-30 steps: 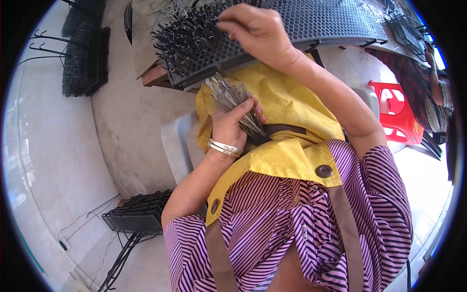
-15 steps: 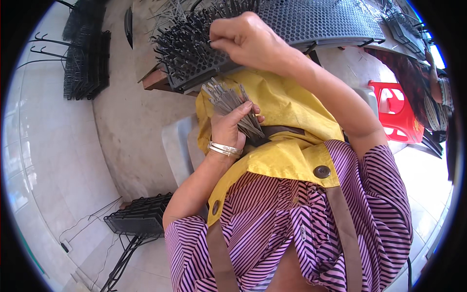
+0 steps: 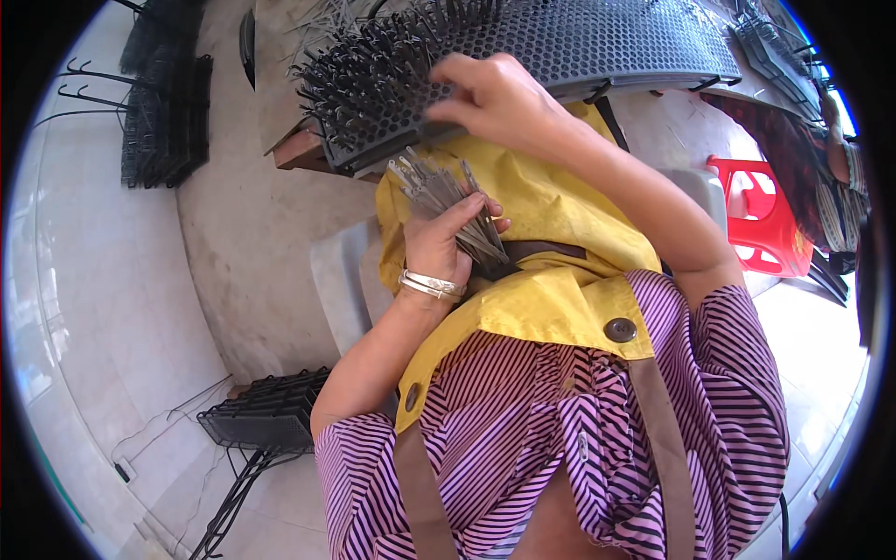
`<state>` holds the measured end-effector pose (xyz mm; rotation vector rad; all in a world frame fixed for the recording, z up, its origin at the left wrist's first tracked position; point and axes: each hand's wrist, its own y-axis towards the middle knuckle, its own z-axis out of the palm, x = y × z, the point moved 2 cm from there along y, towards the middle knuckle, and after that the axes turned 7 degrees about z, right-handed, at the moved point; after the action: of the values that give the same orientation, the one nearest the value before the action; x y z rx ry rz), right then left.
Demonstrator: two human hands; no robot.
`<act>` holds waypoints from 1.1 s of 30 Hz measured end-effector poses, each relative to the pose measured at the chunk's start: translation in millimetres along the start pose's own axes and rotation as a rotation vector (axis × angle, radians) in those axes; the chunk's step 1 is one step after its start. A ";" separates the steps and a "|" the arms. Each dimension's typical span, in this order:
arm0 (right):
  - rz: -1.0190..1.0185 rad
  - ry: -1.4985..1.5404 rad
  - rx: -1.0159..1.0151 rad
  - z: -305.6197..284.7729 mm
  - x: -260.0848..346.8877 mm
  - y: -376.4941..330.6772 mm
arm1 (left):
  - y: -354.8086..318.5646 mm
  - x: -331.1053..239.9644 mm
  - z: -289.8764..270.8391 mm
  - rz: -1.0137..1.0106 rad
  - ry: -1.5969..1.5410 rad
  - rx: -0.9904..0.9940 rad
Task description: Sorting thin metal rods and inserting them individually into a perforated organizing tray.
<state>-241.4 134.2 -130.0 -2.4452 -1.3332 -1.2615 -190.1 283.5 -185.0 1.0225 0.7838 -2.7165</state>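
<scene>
The left hand (image 3: 446, 245) clamps a fanned bundle of thin metal pins (image 3: 448, 198), stiff, light and slippery, best pinched mid-shaft, while the right hand (image 3: 499, 98), at twelve o'clock, pinches at the perforated black panel (image 3: 597, 42), its grip's contents hidden.

Single view only: the head camera sat on your head and looked steeply down your chest, so your striped shirt (image 3: 560, 439) and yellow apron (image 3: 541, 243) filled the lower centre. Your forearms entered from the lower edge and ran up the picture. The left hand (image 3: 446, 245) was near the lens, mid-frame; the right hand (image 3: 499, 98) lay farther out, at the black perforated panel (image 3: 579, 42) along the top edge. The fisheye bent that panel's edge and pushed the floor (image 3: 121, 308), a wire rack (image 3: 266, 415) and a red stool (image 3: 765, 219) toward the dark round rim. No second view was recorded, so no overlap was noted.
</scene>
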 end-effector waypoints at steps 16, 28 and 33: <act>0.587 0.772 0.304 6.9 -17.8 -48.8 | 0.9 -2.5 -0.4 -0.011 0.001 -0.057; 0.254 0.671 -0.223 -24.1 7.3 -8.4 | 1.9 3.8 -0.5 -0.003 -0.101 0.021; 0.072 0.637 -0.406 -16.8 22.2 7.0 | 0.4 -1.0 -1.0 0.013 -0.146 -0.006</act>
<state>-240.6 137.5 -101.5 -1.9657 -0.8688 -2.2073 -188.6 283.6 -185.1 0.8142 0.7567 -2.7383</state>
